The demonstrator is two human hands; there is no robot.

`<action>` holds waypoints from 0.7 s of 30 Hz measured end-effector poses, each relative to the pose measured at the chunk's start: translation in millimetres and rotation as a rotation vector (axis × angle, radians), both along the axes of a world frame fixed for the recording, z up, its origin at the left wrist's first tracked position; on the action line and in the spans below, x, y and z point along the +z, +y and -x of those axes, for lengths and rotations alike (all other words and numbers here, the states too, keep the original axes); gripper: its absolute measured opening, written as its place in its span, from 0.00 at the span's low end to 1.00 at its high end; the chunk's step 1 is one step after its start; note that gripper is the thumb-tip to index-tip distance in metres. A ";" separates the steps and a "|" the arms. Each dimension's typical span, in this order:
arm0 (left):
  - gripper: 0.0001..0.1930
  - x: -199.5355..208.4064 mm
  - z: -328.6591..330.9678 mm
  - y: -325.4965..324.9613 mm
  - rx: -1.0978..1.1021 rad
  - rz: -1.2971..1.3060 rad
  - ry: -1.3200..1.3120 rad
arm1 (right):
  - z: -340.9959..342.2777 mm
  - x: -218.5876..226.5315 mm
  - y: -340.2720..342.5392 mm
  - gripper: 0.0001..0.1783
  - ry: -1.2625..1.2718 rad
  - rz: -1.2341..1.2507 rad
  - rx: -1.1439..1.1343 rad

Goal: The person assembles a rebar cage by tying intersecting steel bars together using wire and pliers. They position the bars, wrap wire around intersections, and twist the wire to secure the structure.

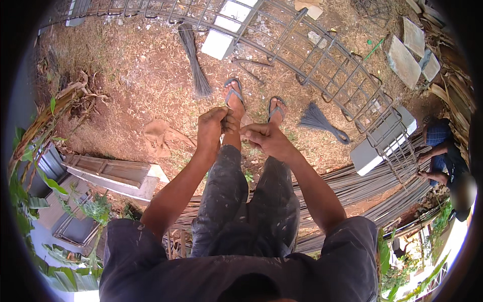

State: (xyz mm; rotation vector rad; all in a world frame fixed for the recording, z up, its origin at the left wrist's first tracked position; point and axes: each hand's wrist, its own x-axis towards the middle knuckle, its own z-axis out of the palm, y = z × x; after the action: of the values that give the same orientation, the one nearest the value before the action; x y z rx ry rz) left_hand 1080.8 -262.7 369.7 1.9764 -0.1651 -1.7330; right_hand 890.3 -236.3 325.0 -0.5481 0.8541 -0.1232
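My left hand [214, 126] is closed in front of my shins, its fingers curled together. Close beside it, my right hand [269, 140] is closed too, with thumb and forefinger pinched toward the left. Whatever they hold, if anything, is too small to make out. Beyond my feet a long rebar cage [302, 48] of bars and bent stirrups curves across the ground. A bundle of thin wire [194, 60] lies beyond my left hand, and a second wire bundle [322, 122], looped at one end, lies to the right of my right foot.
Pale blocks [217, 44] and a long white block [385, 141] prop the cage. Long steel bars [337, 189] lie behind my legs. Broken slabs [404, 61] sit far right. A wooden frame [108, 171] stands left. Another person [443, 156] bends near the cage's right end.
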 end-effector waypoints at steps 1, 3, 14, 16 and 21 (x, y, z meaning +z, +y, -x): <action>0.12 -3.6 3.4 -3.7 -0.069 0.011 0.015 | 3.3 0.0 2.2 0.18 0.097 0.099 -0.098; 0.13 -9.8 3.9 -17.5 -0.218 0.049 0.029 | 0.1 -0.7 -4.9 0.15 0.281 0.308 -0.308; 0.17 -103.3 13.9 -133.5 -1.179 0.519 -0.617 | 88.3 -48.8 4.0 0.12 0.859 0.441 -0.383; 0.20 -138.5 20.2 -150.7 -1.381 0.785 -0.559 | 86.4 -55.2 4.9 0.12 0.908 0.410 -0.394; 0.25 -208.6 50.8 -166.8 -1.857 0.874 -0.576 | 47.7 -64.0 -14.1 0.11 1.105 0.431 -0.367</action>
State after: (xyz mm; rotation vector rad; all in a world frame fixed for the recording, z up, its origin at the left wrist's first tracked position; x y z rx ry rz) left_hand 1029.9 -429.5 161.1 1.2437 -2.9631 -1.0404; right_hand 842.6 -250.5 261.0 -0.8712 2.0347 -0.3601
